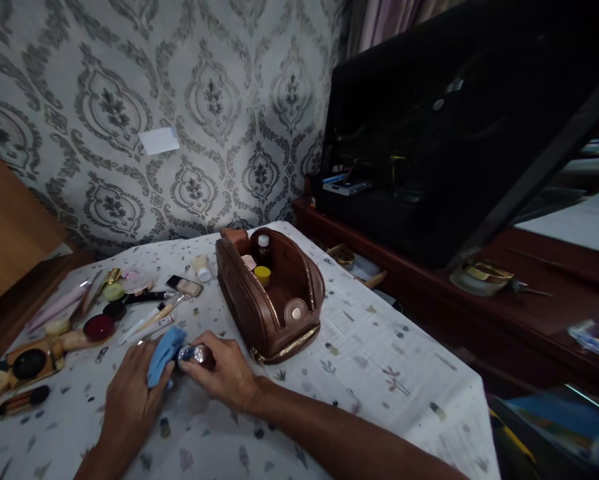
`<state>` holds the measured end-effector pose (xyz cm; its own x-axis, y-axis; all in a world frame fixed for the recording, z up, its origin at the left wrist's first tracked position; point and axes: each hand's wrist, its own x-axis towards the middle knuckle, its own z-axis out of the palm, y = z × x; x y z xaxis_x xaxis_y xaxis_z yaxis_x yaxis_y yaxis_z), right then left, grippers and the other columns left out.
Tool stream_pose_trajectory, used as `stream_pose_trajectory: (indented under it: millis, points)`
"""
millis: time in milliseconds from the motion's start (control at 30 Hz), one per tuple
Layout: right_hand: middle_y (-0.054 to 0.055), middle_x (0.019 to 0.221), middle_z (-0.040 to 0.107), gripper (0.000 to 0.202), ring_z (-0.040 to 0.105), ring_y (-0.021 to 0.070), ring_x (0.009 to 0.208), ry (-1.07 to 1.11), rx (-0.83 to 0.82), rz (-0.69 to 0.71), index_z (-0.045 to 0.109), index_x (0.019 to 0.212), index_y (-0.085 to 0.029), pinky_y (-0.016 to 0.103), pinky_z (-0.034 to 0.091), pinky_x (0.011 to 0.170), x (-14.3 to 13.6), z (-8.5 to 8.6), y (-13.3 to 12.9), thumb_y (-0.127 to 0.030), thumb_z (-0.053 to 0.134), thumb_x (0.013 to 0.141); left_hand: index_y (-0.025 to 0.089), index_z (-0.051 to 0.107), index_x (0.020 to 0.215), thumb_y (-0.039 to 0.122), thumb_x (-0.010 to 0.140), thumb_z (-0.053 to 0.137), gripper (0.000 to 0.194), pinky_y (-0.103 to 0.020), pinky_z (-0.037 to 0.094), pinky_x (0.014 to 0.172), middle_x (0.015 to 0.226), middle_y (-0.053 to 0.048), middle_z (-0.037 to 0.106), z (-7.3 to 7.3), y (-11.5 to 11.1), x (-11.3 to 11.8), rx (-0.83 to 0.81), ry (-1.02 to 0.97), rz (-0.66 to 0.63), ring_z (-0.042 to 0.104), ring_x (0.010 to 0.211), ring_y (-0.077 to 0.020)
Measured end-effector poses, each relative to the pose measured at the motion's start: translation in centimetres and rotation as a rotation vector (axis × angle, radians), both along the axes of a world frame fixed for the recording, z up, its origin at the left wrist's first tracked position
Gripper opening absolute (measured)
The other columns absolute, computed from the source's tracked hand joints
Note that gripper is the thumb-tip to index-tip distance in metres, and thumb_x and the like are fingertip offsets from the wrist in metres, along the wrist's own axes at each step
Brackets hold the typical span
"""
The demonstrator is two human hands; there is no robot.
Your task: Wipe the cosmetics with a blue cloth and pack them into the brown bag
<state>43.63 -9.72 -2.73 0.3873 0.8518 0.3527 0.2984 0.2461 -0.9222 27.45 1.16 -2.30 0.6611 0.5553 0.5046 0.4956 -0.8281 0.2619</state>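
Observation:
My left hand (129, 383) is closed around a folded blue cloth (164, 357). Between thumb and fingers, my right hand (232, 373) grips a small bottle with a shiny silver end (194, 355) and a darker body; the cloth meets its left end. Just beyond my right hand stands an unzipped brown leather toiletry bag (242, 303). Inside it are a dark bottle with a white cap (263, 248), a jar with a yellow lid (262, 275) and a pale pink item (248, 261).
Left on the patterned white cloth (379, 373) lie several cosmetics, among them a dark red round container (99, 328), a brush (19, 401), a black-capped bottle (185, 285) and a white-capped tube (201, 268). A large black screen (404, 147) stands right, on a dark red desk.

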Motion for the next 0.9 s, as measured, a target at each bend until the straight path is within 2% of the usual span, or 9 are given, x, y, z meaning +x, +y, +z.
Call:
stream_pose_trajectory:
  millis: [100,200,367,500,633,900]
  points:
    - [-0.005,0.065,0.052,0.019,0.046,0.01,0.057,0.0,0.03,0.015,0.06,0.088,-0.021,0.02,0.039,0.057,0.3,-0.2,0.0,-0.036,0.068,0.08,0.024,0.048,0.139,0.044,0.095,0.047,0.048,-0.041,0.049,0.102,0.132,-0.008,0.063,-0.3,-0.3,0.7,-0.034,0.011,-0.257,0.06,0.12,-0.027]
    - [-0.005,0.067,0.052,0.022,0.048,0.0102,0.059,-0.001,0.045,0.031,0.061,0.093,-0.02,0.02,0.041,0.059,0.7,0.0,-0.2,-0.039,0.063,0.085,0.023,0.043,0.141,0.04,0.094,0.052,0.051,-0.041,0.052,0.097,0.133,-0.01,0.061,-1.1,0.6,0.9,-0.109,0.003,-0.322,0.061,0.119,-0.0277]
    - [-0.003,0.073,0.056,0.029,0.051,0.0105,0.062,-0.035,0.053,0.061,0.06,0.111,-0.019,0.02,0.042,0.059,1.0,0.0,0.0,-0.037,0.058,0.089,0.022,0.051,0.13,0.043,0.092,0.055,0.044,-0.043,0.055,0.091,0.119,-0.01,0.067,-2.4,2.4,0.6,-0.215,0.014,-0.251,0.066,0.109,-0.0292]
    - [-0.003,0.072,0.056,0.029,0.051,0.0107,0.062,-0.031,0.026,0.03,0.061,0.112,-0.019,0.021,0.042,0.059,1.1,-0.3,0.3,-0.035,0.058,0.089,0.022,0.053,0.126,0.044,0.09,0.058,0.043,-0.044,0.053,0.094,0.116,-0.01,0.068,-2.1,2.3,0.8,-0.27,0.043,-0.201,0.065,0.109,-0.0295]
    - [-0.002,0.073,0.058,0.03,0.053,0.0119,0.063,-0.028,0.014,0.013,0.061,0.113,-0.02,0.022,0.044,0.06,1.2,-0.2,0.4,-0.035,0.059,0.088,0.022,0.056,0.123,0.044,0.088,0.059,0.041,-0.042,0.054,0.091,0.112,-0.009,0.07,-1.6,1.8,0.7,-0.269,0.02,-0.205,0.066,0.105,-0.0294]
    - [-0.002,0.072,0.059,0.03,0.056,0.0122,0.063,0.021,-0.009,0.045,0.061,0.108,-0.017,0.023,0.045,0.061,1.2,2.1,-0.1,-0.04,0.06,0.088,0.019,0.054,0.12,0.048,0.088,0.052,0.043,-0.04,0.053,0.083,0.101,-0.009,0.071,-1.7,0.9,0.4,-0.449,-0.022,-0.181,0.067,0.091,-0.0273]
